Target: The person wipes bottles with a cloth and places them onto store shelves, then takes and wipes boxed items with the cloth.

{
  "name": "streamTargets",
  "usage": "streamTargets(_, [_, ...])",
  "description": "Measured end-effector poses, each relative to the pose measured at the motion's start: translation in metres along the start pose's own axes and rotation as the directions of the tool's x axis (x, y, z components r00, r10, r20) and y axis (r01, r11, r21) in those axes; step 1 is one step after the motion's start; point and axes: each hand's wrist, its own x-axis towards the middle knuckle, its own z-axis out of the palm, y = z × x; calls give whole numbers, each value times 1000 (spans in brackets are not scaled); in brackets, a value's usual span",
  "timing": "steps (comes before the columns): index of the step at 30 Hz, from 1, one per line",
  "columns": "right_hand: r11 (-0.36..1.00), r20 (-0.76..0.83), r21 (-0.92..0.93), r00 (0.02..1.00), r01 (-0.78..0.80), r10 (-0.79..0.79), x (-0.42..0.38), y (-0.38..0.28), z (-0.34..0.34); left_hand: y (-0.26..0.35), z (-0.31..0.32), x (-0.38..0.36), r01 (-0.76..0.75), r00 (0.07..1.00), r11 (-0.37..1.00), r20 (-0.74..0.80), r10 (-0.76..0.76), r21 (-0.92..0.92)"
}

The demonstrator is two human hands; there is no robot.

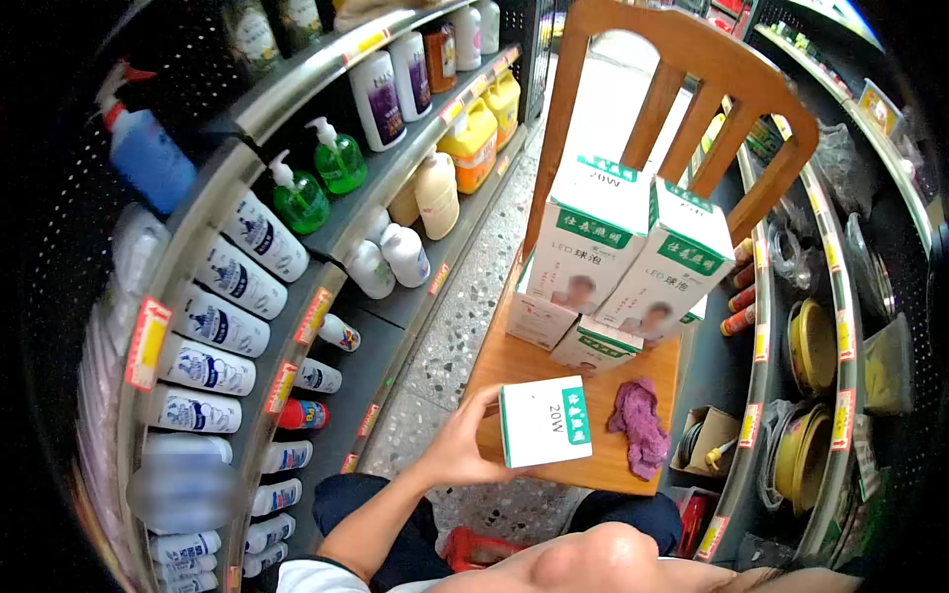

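Note:
My left hand (pixel 463 441) grips a white and green bulb box (pixel 534 425) marked 20W from its left side, above the front of the wooden chair seat (pixel 494 361). Stacked bulb boxes (pixel 590 222) of the same kind stand on the seat near the backrest. A crumpled purple cloth (pixel 643 425) lies on the seat, right of the held box. At the bottom edge, a bent arm and bare skin show close to the camera, but my right hand cannot be seen.
Shelves on the left hold white bottles (pixel 233 321), green pump bottles (pixel 339 158) and yellow jugs (pixel 469 143). The chair's slatted backrest (pixel 682 44) rises behind the boxes. Right-hand shelves carry yellow rolls (pixel 811 346) and an open cardboard box (pixel 707 438). Speckled floor (pixel 435 336) runs between.

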Motion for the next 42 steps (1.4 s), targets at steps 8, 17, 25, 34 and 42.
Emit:
streamTargets(8, [997, -88, -23, 993, 78, -79, 29, -20, 11, 20, 13, 26, -302, 953, 947, 21, 302, 109])
streamTargets(17, [859, -378, -440, 813, 262, -442, -15, -102, -87, 13, 36, 8, -322, 941, 942, -78, 330, 95])
streamTargets(25, [675, -627, -714, 599, -186, -498, -311, -275, -77, 2, 28, -17, -308, 922, 949, -223, 316, 72])
streamTargets(34, [321, -498, -851, 441, -417, -747, -397, -466, 69, 41, 45, -54, -357, 924, 929, -107, 367, 100])
streamTargets(42, [478, -349, -878, 656, 20, -669, -424, -421, -13, 11, 40, -26, -279, 950, 959, -135, 282, 38])
